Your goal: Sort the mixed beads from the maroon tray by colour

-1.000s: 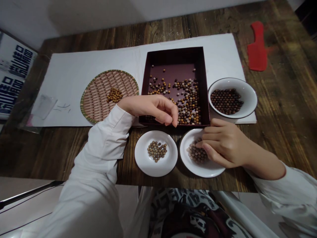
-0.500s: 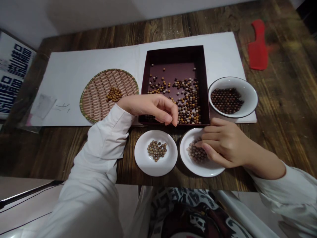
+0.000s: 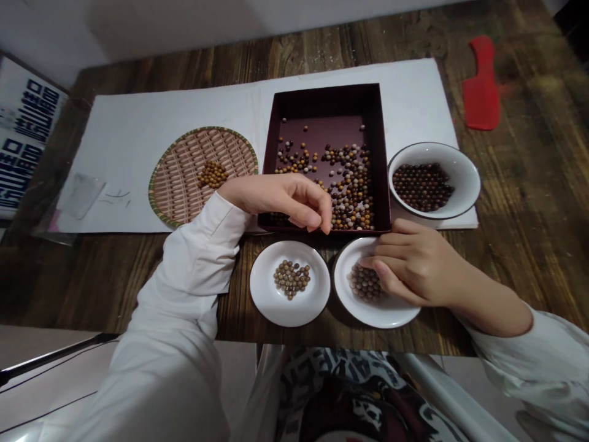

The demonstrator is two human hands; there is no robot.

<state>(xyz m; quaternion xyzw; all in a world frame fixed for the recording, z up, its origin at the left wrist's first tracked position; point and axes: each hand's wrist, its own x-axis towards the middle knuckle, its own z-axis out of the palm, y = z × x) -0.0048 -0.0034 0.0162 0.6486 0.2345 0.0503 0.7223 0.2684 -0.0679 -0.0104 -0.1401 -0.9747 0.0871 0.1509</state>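
Observation:
My left hand hovers over the near edge of a dark maroon box. Its fingers are curled down with the thumb tip close against them; whatever is inside is hidden. Mixed brown, yellow and pale beads lie scattered in the box. Over the right white plate, my right hand is closed, its fingertips at a cluster of pale brownish beads. Its thumb and curled fingers hide what they pinch, if anything. To the left, another white plate carries greenish-brown beads.
A white bowl of dark brown beads stands right of the box. At left, a round woven tray bears yellow-brown beads. A red comb-like tool lies at far right. White paper and a clear bag are on the wooden table.
My right hand's fingertips have shifted slightly left over the pale brownish beads. My left hand stays in the same place.

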